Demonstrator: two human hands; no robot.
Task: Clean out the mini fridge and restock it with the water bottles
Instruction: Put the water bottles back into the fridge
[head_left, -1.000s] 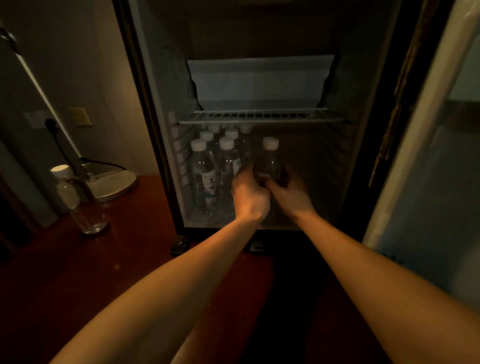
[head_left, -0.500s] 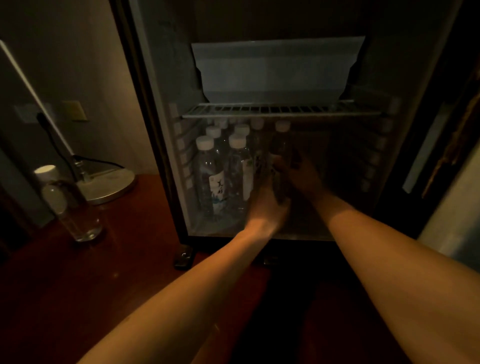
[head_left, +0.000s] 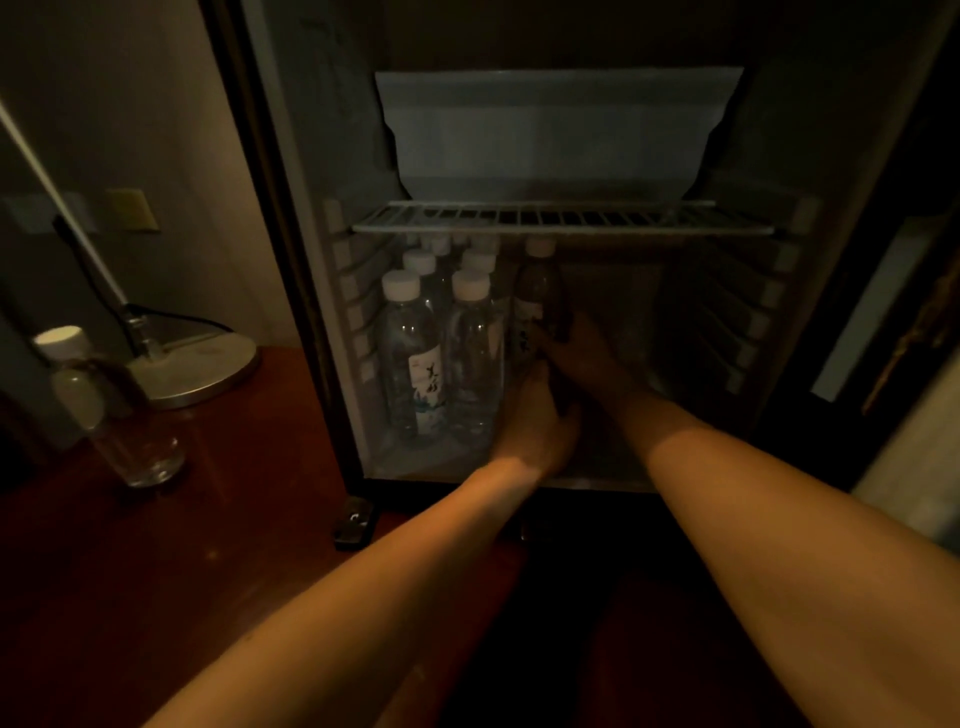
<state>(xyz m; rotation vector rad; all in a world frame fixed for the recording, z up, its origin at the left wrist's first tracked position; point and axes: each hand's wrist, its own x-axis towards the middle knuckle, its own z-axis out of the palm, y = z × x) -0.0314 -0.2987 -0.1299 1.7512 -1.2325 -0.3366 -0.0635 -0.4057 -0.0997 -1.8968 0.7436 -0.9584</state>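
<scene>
The mini fridge (head_left: 857, 171) stands open in dim light. Several clear water bottles (head_left: 415, 358) with white caps stand in rows at the left of its floor, under the wire shelf (head_left: 561, 221). To their right, deep inside, stands one more water bottle (head_left: 537, 293), upright. My right hand (head_left: 587, 353) is wrapped around its lower part. My left hand (head_left: 535, 421) sits just in front of it near the fridge floor, fingers curled toward the bottle's base; its hold is hard to make out in the shadow.
On the wooden table (head_left: 182, 597) at the left stands a lone water bottle (head_left: 104, 410) next to a lamp base (head_left: 202, 369) with a slanted pole. A grey tray (head_left: 550, 130) rests on the wire shelf. The fridge's right half is bare floor.
Both hands have pushed the held bottle deeper into the fridge, toward the back beside the rows. The view has moved closer to the fridge.
</scene>
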